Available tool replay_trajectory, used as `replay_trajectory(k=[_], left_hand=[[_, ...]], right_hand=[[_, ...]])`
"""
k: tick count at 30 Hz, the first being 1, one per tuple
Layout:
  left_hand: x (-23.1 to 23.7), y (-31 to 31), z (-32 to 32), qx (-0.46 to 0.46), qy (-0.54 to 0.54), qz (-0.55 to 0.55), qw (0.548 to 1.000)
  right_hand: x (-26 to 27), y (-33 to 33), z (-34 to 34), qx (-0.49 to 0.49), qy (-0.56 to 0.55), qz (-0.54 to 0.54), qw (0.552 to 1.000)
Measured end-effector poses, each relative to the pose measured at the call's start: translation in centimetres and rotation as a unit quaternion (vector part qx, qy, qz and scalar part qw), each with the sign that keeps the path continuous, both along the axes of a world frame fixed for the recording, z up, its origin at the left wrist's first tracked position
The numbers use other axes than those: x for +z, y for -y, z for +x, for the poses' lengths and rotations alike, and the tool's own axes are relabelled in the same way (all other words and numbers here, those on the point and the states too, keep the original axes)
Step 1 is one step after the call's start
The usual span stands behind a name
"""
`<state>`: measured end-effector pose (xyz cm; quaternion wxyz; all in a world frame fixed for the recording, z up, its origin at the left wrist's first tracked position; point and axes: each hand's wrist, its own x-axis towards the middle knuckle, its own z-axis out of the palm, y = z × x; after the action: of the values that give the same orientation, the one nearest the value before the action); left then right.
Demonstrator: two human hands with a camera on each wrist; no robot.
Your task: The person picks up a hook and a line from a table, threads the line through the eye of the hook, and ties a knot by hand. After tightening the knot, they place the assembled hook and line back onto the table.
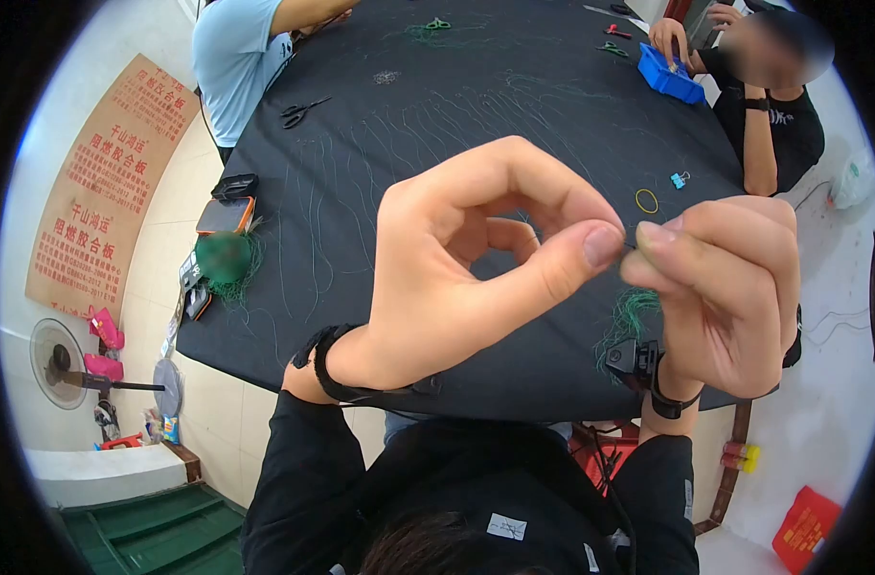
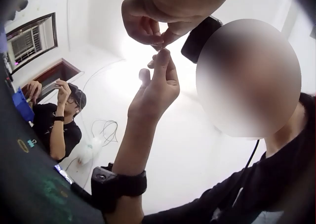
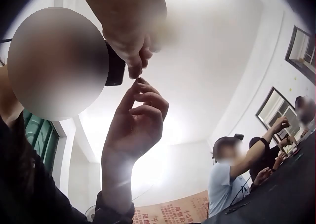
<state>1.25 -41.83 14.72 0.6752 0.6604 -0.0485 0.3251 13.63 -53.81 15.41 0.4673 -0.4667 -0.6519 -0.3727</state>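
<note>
Raised over the black-covered table (image 1: 437,383), both hands meet fingertip to fingertip. My left hand (image 1: 485,240) bends thumb and index finger into a ring, their tips pinched together. Facing it, my right hand (image 1: 725,287) pinches with thumb and index finger, the other fingers curled. A tiny thin dark piece (image 1: 631,245) shows between the two pinches; I cannot tell what it is. Both wrist views show the same close meeting, the right hand (image 2: 153,93) below in one and the left hand (image 3: 136,118) below in the other.
Green thread (image 1: 634,316) lies near the right wrist, another green bundle (image 1: 228,259) at the left edge. Fine lines spread across the cloth. Black scissors (image 1: 303,112), a yellow ring (image 1: 647,200), a blue clip (image 1: 681,179) and a blue box (image 1: 669,77) are about. Other people sit opposite.
</note>
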Motion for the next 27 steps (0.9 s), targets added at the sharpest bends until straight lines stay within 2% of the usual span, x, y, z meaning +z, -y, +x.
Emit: replay_trajectory(k=[3, 9, 12, 14, 15, 17, 18, 20, 21, 22, 23, 25, 26, 27], left_hand=[[-0.8, -0.4, 0.4, 0.042, 0.044, 0.071, 0.996], [-0.8, -0.5, 0.4, 0.05, 0.038, 0.085, 0.994], [-0.7, -0.5, 0.2, 0.053, 0.024, 0.107, 0.993], [-0.6, -0.4, 0.1, 0.067, 0.026, 0.108, 0.992], [-0.6, -0.4, 0.1, 0.074, 0.026, 0.109, 0.991], [-0.7, -0.5, 0.2, 0.08, 0.049, 0.099, 0.991], [-0.8, -0.6, 0.4, 0.083, 0.06, 0.095, 0.99], [-1.3, -1.0, 1.1, 0.105, 0.1, 0.08, 0.986], [-1.4, -1.0, 1.4, 0.115, 0.12, 0.073, 0.983], [-0.6, -0.8, 0.8, 0.095, 0.065, 0.008, 0.993], [-0.7, -1.4, 0.9, 0.07, 0.071, -0.038, 0.994], [-0.1, -2.2, 0.6, 0.021, 0.081, -0.143, 0.986], [0.6, -2.3, 0.3, -0.046, 0.099, -0.242, 0.964], [0.5, -3.1, 0.1, -0.09, 0.116, -0.272, 0.951]], right_hand=[[0.1, 0.1, 0.1, 0.004, -0.002, -0.009, 1.0], [0.1, 0.1, 0.1, 0.007, -0.008, -0.018, 1.0], [0.5, 0.2, 0.9, 0.032, 0.023, -0.04, 0.998], [0.4, 0.3, 1.0, 0.045, -0.062, -0.055, 0.996], [0.0, 0.3, 0.7, 0.046, -0.162, -0.059, 0.984], [-0.4, -0.2, 0.1, 0.094, -0.342, -0.121, 0.927], [-0.4, -0.7, -0.4, 0.14, -0.418, -0.177, 0.88], [-0.8, -1.4, -1.1, 0.25, -0.519, -0.317, 0.754], [-1.1, -1.5, -1.2, 0.312, -0.541, -0.396, 0.673], [-1.3, -1.7, -1.0, 0.351, -0.533, -0.454, 0.621], [-1.4, -2.0, -0.6, 0.388, -0.521, -0.509, 0.565], [-1.5, -1.9, 0.1, 0.438, -0.528, -0.478, 0.549], [-1.1, -1.5, 0.6, 0.447, -0.517, -0.465, 0.563], [-0.7, -0.9, 1.2, 0.455, -0.505, -0.453, 0.577]])
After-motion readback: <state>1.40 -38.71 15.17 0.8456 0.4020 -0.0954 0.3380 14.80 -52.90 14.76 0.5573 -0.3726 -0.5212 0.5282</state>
